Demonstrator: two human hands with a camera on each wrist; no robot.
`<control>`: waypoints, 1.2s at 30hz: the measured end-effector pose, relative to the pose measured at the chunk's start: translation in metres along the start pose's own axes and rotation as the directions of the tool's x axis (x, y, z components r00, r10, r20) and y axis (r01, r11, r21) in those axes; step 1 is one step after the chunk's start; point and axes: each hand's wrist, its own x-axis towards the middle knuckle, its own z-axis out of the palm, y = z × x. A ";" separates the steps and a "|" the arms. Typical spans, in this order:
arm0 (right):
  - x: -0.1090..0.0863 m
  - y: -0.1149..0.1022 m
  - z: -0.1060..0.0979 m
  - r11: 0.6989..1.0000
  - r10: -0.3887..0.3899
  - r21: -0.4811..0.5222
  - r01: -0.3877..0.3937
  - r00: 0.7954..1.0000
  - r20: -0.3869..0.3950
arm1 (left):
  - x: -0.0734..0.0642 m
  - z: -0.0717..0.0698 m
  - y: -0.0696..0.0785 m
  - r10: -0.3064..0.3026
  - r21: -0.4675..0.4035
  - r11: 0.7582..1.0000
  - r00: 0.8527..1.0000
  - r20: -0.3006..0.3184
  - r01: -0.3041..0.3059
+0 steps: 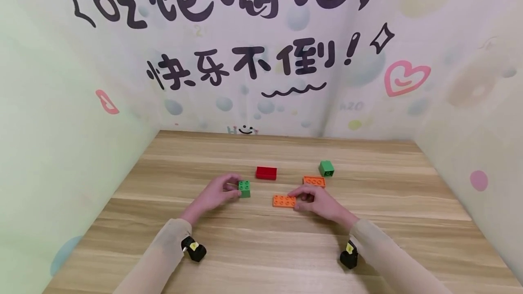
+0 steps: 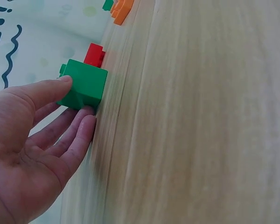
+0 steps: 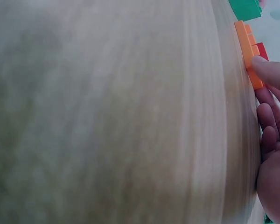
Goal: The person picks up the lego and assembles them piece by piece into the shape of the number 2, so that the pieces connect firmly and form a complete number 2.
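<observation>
My left hand (image 1: 217,191) pinches a green building brick (image 1: 244,189) between thumb and fingers. In the left wrist view the thumb lies on the side of the green brick (image 2: 84,85), with fingertips beneath it, low by the tabletop. To its right, my right hand (image 1: 318,201) holds the right end of a flat orange brick (image 1: 283,201), studs up. The right wrist view has the thumb on this orange brick (image 3: 247,53) near its end and the fingers curled low beside the wood.
A red brick (image 1: 266,173) lies behind, between both hands. Another orange brick (image 1: 313,181), its hollow side showing, sits just beyond my right hand, with a second green brick (image 1: 327,168) behind it. The wooden tabletop (image 1: 261,253) meets printed fabric walls (image 1: 253,103) at back and sides.
</observation>
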 end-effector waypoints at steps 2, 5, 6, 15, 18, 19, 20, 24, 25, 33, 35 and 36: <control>-0.001 -0.001 0.001 1.000 -0.007 0.005 0.007 1.000 -0.003 | -0.001 0.000 0.000 -0.005 -0.005 1.000 1.000 -0.006 0.005; -0.002 -0.002 0.002 1.000 -0.017 0.009 0.017 1.000 -0.003 | -0.002 0.000 0.001 0.005 -0.006 1.000 1.000 -0.009 -0.005; -0.002 -0.001 0.002 1.000 -0.018 0.009 0.018 1.000 -0.002 | -0.002 0.001 0.002 0.000 -0.008 1.000 1.000 -0.011 0.000; -0.001 0.005 -0.002 1.000 -0.015 0.017 0.015 1.000 0.013 | -0.001 0.003 0.002 0.001 0.006 1.000 1.000 -0.022 -0.001; -0.001 0.004 -0.002 1.000 -0.020 0.016 0.020 1.000 0.020 | -0.001 0.004 0.003 -0.008 0.006 1.000 1.000 -0.021 0.008; -0.001 0.004 -0.002 1.000 -0.021 0.016 0.021 1.000 0.022 | -0.001 0.004 0.003 -0.012 0.001 1.000 1.000 -0.019 0.012; -0.001 0.003 -0.002 1.000 -0.024 0.017 0.023 0.999 0.023 | 0.000 0.004 0.002 -0.007 0.004 1.000 1.000 -0.016 0.007; -0.002 0.002 -0.002 1.000 -0.027 0.017 0.027 0.999 0.020 | 0.001 0.005 0.001 0.004 0.003 1.000 1.000 -0.008 -0.004; -0.002 0.002 -0.002 0.999 -0.028 0.015 0.028 0.999 0.019 | 0.001 0.005 0.001 0.008 0.006 1.000 1.000 -0.008 -0.008; 0.000 0.005 0.000 1.000 -0.025 0.017 0.025 1.000 0.011 | 0.002 0.005 -0.002 -0.004 0.005 1.000 1.000 -0.016 0.004; 0.000 0.005 0.000 1.000 -0.023 0.019 0.023 1.000 0.010 | 0.002 0.005 -0.002 -0.012 0.005 1.000 1.000 -0.016 0.012; 0.000 0.005 0.000 1.000 -0.023 0.018 0.023 1.000 0.011 | 0.002 0.006 -0.001 -0.016 0.005 1.000 1.000 -0.015 0.016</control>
